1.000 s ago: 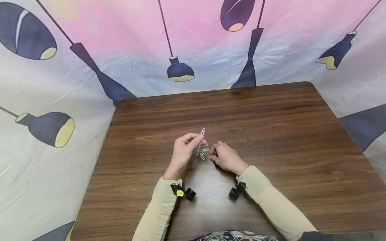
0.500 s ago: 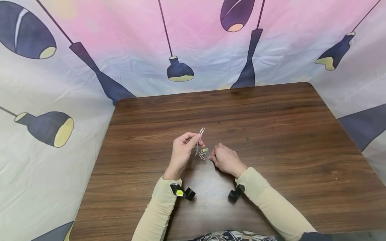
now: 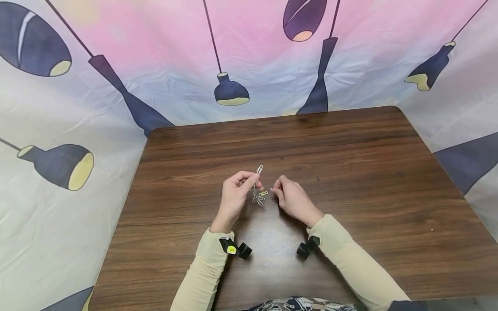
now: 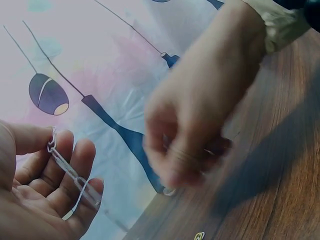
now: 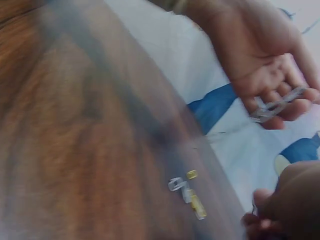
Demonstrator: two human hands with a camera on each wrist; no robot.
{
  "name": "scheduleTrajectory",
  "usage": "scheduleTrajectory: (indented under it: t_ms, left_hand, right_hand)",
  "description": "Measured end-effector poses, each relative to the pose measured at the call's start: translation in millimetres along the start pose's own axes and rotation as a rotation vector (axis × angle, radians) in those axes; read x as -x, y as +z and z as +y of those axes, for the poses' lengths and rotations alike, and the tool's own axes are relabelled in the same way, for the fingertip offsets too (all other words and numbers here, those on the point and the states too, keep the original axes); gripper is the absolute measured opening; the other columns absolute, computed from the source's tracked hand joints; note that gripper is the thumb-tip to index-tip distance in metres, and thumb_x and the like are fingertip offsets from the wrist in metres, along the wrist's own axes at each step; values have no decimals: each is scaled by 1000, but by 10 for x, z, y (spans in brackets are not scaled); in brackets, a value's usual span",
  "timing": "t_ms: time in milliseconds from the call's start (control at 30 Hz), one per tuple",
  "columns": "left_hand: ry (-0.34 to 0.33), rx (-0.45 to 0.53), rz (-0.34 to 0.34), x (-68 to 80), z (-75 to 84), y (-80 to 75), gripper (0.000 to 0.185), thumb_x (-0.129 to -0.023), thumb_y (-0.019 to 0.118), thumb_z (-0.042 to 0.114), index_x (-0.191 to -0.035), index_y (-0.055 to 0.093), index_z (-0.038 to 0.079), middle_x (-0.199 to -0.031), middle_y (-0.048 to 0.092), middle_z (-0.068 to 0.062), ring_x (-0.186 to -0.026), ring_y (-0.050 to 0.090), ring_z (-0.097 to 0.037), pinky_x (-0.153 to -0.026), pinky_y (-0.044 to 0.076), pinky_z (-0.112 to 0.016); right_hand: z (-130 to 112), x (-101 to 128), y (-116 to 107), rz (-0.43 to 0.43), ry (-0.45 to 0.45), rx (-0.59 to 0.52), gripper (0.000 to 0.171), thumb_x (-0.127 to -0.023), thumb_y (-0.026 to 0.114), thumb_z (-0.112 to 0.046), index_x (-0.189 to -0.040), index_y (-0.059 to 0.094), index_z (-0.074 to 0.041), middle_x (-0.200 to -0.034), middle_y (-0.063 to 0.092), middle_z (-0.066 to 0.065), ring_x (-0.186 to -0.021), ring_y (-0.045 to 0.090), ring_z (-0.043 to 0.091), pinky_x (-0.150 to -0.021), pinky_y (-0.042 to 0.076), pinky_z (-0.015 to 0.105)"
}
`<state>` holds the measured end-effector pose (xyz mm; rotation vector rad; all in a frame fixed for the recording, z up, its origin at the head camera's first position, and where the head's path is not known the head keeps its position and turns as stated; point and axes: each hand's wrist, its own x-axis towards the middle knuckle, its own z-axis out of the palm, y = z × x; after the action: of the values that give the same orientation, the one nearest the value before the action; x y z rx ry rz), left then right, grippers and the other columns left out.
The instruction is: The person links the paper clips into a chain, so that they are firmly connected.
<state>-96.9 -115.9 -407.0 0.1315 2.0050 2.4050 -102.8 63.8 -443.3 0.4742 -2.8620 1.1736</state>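
My left hand [image 3: 233, 192] pinches a chain of linked paper clips [image 4: 69, 170] between thumb and fingers. One white clip [image 3: 260, 169] of it sticks up past the fingertips in the head view, and the remainder dangles beneath. To its right, my right hand [image 3: 294, 199] has thumb and fingertips pinched together around a pale paper clip [image 4: 169, 191], mostly hidden by the fingers. Between the two hands, several loose paper clips lie on the tabletop, white ones [image 5: 176, 184] and yellow ones [image 5: 198, 206]. The right hand is blurred in the left wrist view.
The dark wood table [image 3: 350, 164] spreads around both hands. A cloth printed with hanging lamps [image 3: 175, 77] rises behind its far edge. Black wrist cameras [image 3: 244, 250] sit on both forearms.
My right hand has shifted slightly up and away from beside the loose clips, and a pale clip now shows at its fingertips. The left hand stays nearly still while its chain sways.
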Motion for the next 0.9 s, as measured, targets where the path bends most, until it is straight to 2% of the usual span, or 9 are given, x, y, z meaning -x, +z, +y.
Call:
scheduleTrajectory:
  t_ms: [100, 200, 267, 367, 433, 633, 767, 900]
  left_hand:
    - [-6, -4, 5, 5, -1, 2, 11, -90, 69, 11, -91, 67, 0, -70, 69, -2, -65, 67, -18, -69, 52, -32]
    - [-7, -12, 6, 5, -1, 9, 8, -90, 70, 11, -89, 68, 3, -69, 68, -1, -65, 67, -16, -70, 51, -29]
    - [0, -21, 6, 4, -2, 15, 4, -89, 70, 10, -88, 69, 6, -69, 68, -1, -65, 66, -15, -73, 50, -27]
    - [9, -34, 9, -2, -10, 23, 3, -88, 71, 9, -85, 69, 9, -67, 68, 0, -64, 66, -14, -74, 49, -24]
    - [13, -37, 7, -5, -21, 26, 3, -88, 71, 7, -85, 69, 7, -67, 68, 0, -64, 66, -14, -72, 50, -24]
    - [48, -60, -26, -2, -21, 36, 15, -87, 71, 4, -89, 65, -10, -69, 68, -3, -65, 66, -15, -63, 53, -24]
    - [80, -92, -46, 1, -16, 44, 16, -87, 70, 2, -89, 64, -12, -71, 68, -4, -66, 65, -14, -63, 54, -26]
    - [98, -111, -53, 6, -17, 48, 9, -87, 69, -3, -88, 65, -10, -70, 67, -7, -65, 65, -15, -62, 53, -25]
  right_hand:
    - [-15, -38, -70, 127, -64, -166, 5, -93, 66, -12, -94, 62, -9, -76, 61, 1, -66, 53, 12, -58, 46, 28]
    - [-57, -57, -135, 237, -136, -298, 9, -93, 65, -8, -102, 65, -7, -85, 65, 7, -70, 55, 12, -59, 46, 24]
    - [-99, -59, -176, 286, -192, -366, 16, -93, 64, -5, -109, 64, -4, -90, 65, 9, -74, 56, 13, -60, 46, 23]
    - [-165, -56, -229, 314, -269, -432, 21, -93, 64, -4, -113, 63, -3, -91, 64, 7, -75, 56, 15, -59, 46, 23]
    - [-205, -52, -259, 314, -312, -450, 21, -92, 66, -4, -113, 65, -4, -90, 64, 4, -73, 56, 14, -58, 45, 23]
    - [-281, -56, -295, 286, -399, -423, 15, -91, 67, -6, -105, 71, -9, -94, 66, -1, -71, 53, 10, -59, 44, 26]
    - [-275, -55, -282, 286, -420, -377, 14, -91, 66, -4, -103, 72, -9, -95, 65, -2, -73, 55, 9, -61, 46, 22]
    - [-272, -58, -276, 310, -464, -319, 17, -90, 65, 1, -103, 72, -6, -94, 63, 2, -78, 57, 10, -65, 49, 21]
